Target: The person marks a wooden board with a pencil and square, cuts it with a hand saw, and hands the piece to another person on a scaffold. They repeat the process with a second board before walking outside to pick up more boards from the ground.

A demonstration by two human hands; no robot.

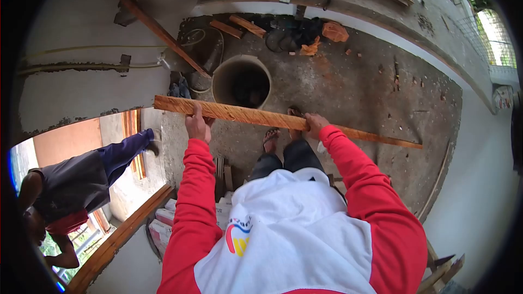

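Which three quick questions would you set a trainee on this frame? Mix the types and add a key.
1. True or false: the left hand and right hand have their grip on the same wooden board.
2. What stands on the floor just beyond the wooden board? a) a ladder, b) a round, open-topped container, c) a chair.
3. Fill in: the sleeves of the person holding the wooden board are ____.

Key: 1 true; 2 b; 3 red.
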